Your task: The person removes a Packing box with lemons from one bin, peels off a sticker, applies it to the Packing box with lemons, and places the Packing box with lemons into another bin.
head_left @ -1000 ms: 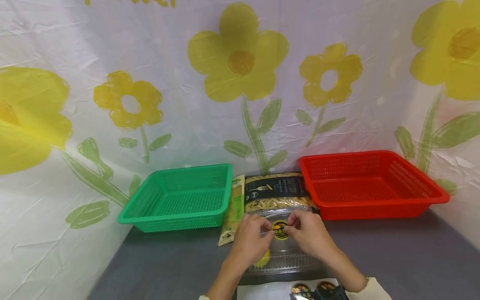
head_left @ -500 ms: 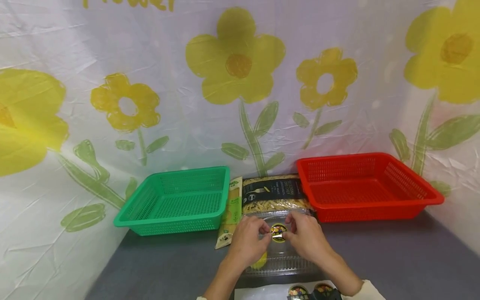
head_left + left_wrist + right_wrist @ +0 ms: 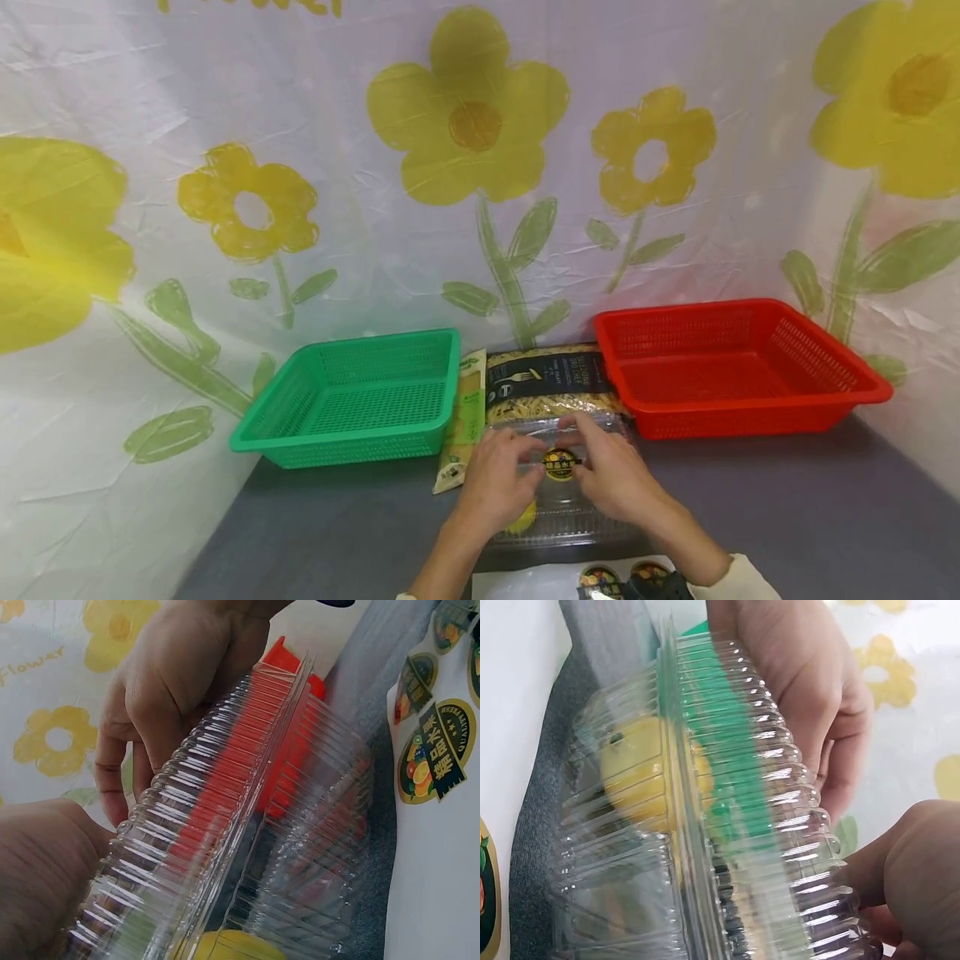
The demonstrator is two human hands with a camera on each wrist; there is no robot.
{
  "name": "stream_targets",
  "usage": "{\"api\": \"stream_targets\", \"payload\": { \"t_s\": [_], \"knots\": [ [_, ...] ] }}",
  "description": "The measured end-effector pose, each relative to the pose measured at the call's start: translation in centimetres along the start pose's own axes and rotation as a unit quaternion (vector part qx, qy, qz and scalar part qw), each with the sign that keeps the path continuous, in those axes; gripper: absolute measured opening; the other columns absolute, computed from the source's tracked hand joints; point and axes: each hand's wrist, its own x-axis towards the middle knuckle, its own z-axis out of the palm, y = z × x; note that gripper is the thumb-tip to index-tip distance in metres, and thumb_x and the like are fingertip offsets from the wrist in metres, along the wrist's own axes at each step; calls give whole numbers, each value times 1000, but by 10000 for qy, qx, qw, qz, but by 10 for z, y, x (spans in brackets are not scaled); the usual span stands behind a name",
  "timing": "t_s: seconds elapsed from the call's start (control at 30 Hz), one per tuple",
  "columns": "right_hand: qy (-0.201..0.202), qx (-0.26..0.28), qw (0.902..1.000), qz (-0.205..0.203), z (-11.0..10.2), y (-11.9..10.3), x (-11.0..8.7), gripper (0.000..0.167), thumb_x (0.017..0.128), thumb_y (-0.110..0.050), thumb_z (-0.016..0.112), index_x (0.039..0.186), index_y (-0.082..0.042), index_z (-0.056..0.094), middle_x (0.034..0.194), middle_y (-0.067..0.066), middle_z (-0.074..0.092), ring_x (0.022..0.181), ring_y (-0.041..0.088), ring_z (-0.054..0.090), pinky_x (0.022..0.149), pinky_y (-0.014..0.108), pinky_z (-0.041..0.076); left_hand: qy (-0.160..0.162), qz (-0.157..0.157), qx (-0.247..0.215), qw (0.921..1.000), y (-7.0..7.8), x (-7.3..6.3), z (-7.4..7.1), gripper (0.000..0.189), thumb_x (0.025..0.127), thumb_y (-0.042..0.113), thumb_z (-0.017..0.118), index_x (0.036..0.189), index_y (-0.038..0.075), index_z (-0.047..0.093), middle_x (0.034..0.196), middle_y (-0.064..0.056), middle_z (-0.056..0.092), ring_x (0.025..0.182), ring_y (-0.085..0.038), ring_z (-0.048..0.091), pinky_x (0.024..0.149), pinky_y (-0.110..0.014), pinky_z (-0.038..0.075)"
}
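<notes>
A clear plastic food container (image 3: 562, 523) with a ribbed edge stands closed on the grey table. On its lid lies a round black and yellow label sticker (image 3: 561, 464). My left hand (image 3: 495, 477) hovers at the sticker's left side, thumb and forefinger spread apart. Across from it my right hand (image 3: 619, 472) has its thumb near the sticker's right edge and its forefinger raised. Neither hand holds anything. Through the container's wall shows a yellow fruit (image 3: 641, 769) at the left; a wrapped reddish item (image 3: 330, 840) further right is blurred by the plastic.
Nearest me lies a white sheet of similar stickers (image 3: 525, 583), partly covered by a black object. Behind the container are a bag of pasta (image 3: 551, 377) and a slim green and yellow pack (image 3: 467, 417). A green basket (image 3: 360, 442) stands left, a red basket (image 3: 765, 410) right.
Both hands' fingers have come off the sticker, which they pinched at its sides before; the right forefinger has lifted. The sticker now lies on the lid with its dark band fully seen.
</notes>
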Motion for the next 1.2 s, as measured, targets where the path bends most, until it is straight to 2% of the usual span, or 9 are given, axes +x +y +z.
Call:
{"api": "stream_targets", "payload": {
  "t_s": [0.13, 0.3, 0.57, 0.7, 0.87, 0.93, 1.0, 1.13, 1.2],
  "knots": [
    [-121, 340, 9993, 121, -4, 0, 0, 61, 83, 12, 68, 137, -11, 51, 116, 7, 74, 58, 8, 54, 53, 26, 42, 73, 104, -64, 9999, 0, -1, 0, 14, 85, 15, 77, 98, 19, 81, 83, 7, 58, 83, -11, 49, 73, -27, 42],
    [-147, 854, 9954, 397, -10, 1, 2, 57, 84, 10, 68, 135, -12, 54, 111, 7, 74, 63, 13, 55, 55, 26, 45, 63, 51, -193, 9998, -1, -4, -2, 12, 85, 14, 77, 95, 17, 81, 83, 7, 59, 85, -12, 51, 75, -31, 45],
    [8, 2156, 9738, 719, -35, 4, 6, 47, 89, 11, 59, 131, -7, 54, 114, 22, 67, 57, 28, 57, 48, 37, 53, 451, -239, -1177, 9917, -10, -3, -20, 13, 84, 4, 77, 94, 11, 79, 96, 2, 67, 100, -21, 60, 83, -42, 50],
    [581, 2147, 9719, 770, -49, 10, 5, 38, 91, 7, 61, 127, -4, 55, 103, 22, 64, 56, 27, 55, 48, 37, 53, 552, -707, -1061, 9903, -18, -3, -36, 17, 83, 8, 77, 100, 10, 77, 101, -3, 69, 99, -25, 61, 84, -44, 50],
    [1648, 2036, 9609, 902, -64, 22, 6, 27, 94, -2, 66, 120, -3, 60, 84, 12, 61, 56, 22, 55, 47, 33, 51, -330, -1730, -1204, 9770, -31, -7, -60, 35, 90, 21, 77, 119, 5, 65, 105, -8, 64, 87, -23, 61, 69, -40, 52],
    [2162, 2298, 9432, 1037, -71, 27, 6, 20, 96, -7, 67, 115, -2, 62, 77, 7, 60, 53, 18, 52, 45, 29, 47, -765, -1987, -1376, 9673, -34, -8, -66, 43, 91, 25, 76, 125, 4, 60, 105, -9, 63, 82, -22, 60, 65, -39, 51],
    [2735, 2838, 9105, 1250, -77, 31, 6, 13, 97, -11, 67, 107, -3, 64, 71, 4, 58, 50, 15, 48, 42, 25, 42, -1122, -2170, -1550, 9572, -36, -9, -70, 51, 91, 29, 76, 130, 2, 56, 103, -9, 62, 79, -23, 61, 65, -39, 51],
    [3908, 4014, 8134, 1565, -87, 44, 7, 11, 99, -16, 66, 93, -6, 65, 65, 4, 56, 44, 15, 43, 37, 21, 38, -1573, -2509, -2002, 9339, -38, -10, -71, 69, 91, 32, 77, 142, -3, 46, 94, -10, 61, 71, -24, 61, 64, -41, 55],
    [4381, 4269, 7749, 1594, -92, 53, 7, 10, 99, -15, 64, 92, -8, 64, 64, 5, 55, 42, 15, 43, 36, 21, 39, -1667, -2646, -2218, 9236, -38, -12, -71, 78, 90, 33, 78, 147, -4, 40, 92, -11, 60, 68, -25, 62, 62, -40, 58]
  ]
}}
